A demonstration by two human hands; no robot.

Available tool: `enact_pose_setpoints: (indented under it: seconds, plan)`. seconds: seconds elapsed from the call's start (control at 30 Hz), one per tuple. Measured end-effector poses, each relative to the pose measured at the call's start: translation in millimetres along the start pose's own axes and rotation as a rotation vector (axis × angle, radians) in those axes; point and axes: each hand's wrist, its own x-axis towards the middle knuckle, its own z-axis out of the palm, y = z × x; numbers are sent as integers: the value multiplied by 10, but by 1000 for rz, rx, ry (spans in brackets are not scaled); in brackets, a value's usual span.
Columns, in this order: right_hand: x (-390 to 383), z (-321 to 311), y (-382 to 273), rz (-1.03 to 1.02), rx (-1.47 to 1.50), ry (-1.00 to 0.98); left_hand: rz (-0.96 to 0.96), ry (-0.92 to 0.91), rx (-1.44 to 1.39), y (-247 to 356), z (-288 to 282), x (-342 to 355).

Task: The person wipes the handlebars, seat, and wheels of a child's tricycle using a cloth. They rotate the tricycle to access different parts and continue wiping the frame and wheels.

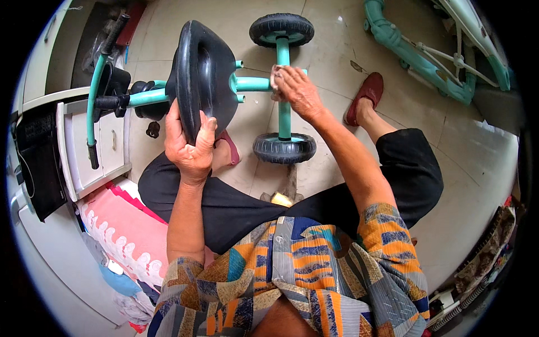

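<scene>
A child's tricycle with a teal frame (255, 84) lies across the floor in front of me. My left hand (190, 147) grips the near edge of its black seat (223, 84), thumb on one face and fingers round the other. Where the frame tube meets the rear axle (284, 119), my right hand (302, 92) presses a small pale, crumpled cloth (274, 83) against the metal. Black wheels sit at both axle ends, a far wheel (282, 29) and a near wheel (284, 148). The handlebar (93, 106) with black grips is at the left; the seat partly hides the front wheel.
At the far right stands another teal and white frame (432, 56). White cabinets (112, 143) and a pink cloth with white trim (123, 230) line the left side. Something small and yellow (282, 199) lies between my legs on the tiled floor (331, 168).
</scene>
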Motion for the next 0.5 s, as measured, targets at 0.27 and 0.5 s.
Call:
enact_pose_setpoints:
  seconds: [0.27,0.5]
  plan:
    - [-93,62,-5,163,68,72,-3,3,-54,60,-8,11]
    - [-872,164,521,799,418,-29,-20,17,-65,101,19,3]
